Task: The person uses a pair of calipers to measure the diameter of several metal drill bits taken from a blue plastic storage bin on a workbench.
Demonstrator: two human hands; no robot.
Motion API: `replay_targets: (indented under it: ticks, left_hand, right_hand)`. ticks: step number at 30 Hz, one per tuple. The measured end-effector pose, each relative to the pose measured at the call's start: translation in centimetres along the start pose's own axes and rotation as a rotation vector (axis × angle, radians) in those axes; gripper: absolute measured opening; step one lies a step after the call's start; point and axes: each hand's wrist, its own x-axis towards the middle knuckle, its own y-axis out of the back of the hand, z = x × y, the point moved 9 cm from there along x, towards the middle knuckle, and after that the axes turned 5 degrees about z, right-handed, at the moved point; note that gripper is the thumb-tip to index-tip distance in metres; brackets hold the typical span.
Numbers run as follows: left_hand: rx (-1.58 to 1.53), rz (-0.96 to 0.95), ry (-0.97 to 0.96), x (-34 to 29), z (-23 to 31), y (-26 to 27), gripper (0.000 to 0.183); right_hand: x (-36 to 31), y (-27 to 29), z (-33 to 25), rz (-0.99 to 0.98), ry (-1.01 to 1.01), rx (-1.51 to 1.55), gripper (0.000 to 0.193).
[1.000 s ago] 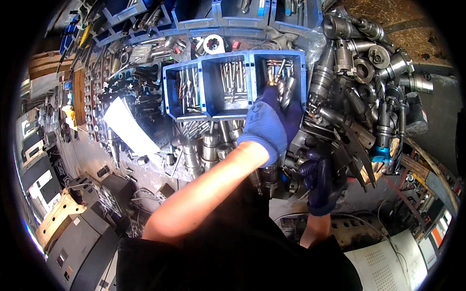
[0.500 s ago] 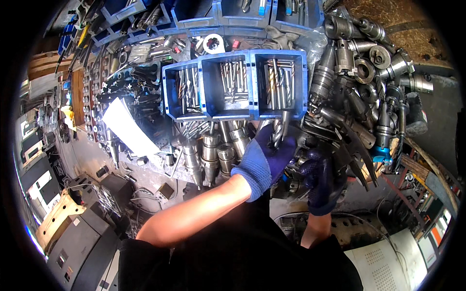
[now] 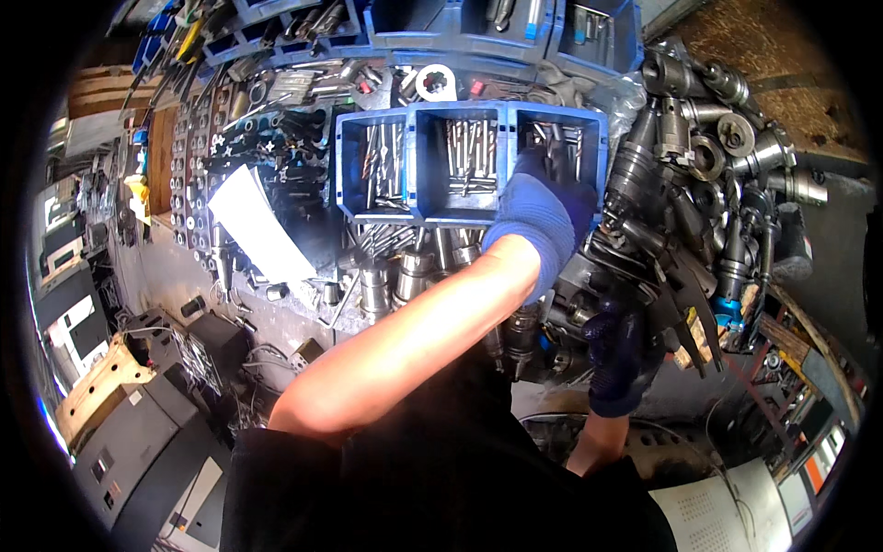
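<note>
My left hand (image 3: 543,207), in a blue knit glove, reaches into the right compartment of a blue three-part bin (image 3: 416,221). Its fingertips are hidden among the metal cutters (image 3: 561,147) there, so I cannot see whether they hold one. More drill bits (image 3: 375,166) stand in the left compartment, and a bundle of slim bits (image 3: 472,152) lies in the middle one. My right hand (image 3: 618,354), in a dark glove, stays low beside dark metal tool parts (image 3: 579,294). Its fingers look curled, but shadow hides what is in them.
Tool holders (image 3: 704,147) crowd the right side in a heap, with more holders (image 3: 414,271) below the bin. A white paper sheet (image 3: 262,225) lies on the left. Further blue bins (image 3: 451,46) line the back. Dark forked metal pieces (image 3: 681,304) jut out near my right hand.
My left hand has moved from in front of the bin, where it held a fluted cutter, up into the right compartment. The right hand has dropped slightly. The view has shifted a little.
</note>
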Motion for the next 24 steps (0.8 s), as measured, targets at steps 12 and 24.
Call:
replay_targets:
  ticks: [12,24]
  left_hand:
    - [0.248,0.024,-0.882,-6.6,3.2,1.2,0.053]
    - [0.219,0.115,-0.826,-7.4,0.7,11.2,0.029]
  right_hand:
    - [-0.7,-1.0,-0.1,-0.079,0.047,-0.06,0.029]
    - [-1.8,-3.1,-0.8,-0.193,0.082,-0.046,0.033]
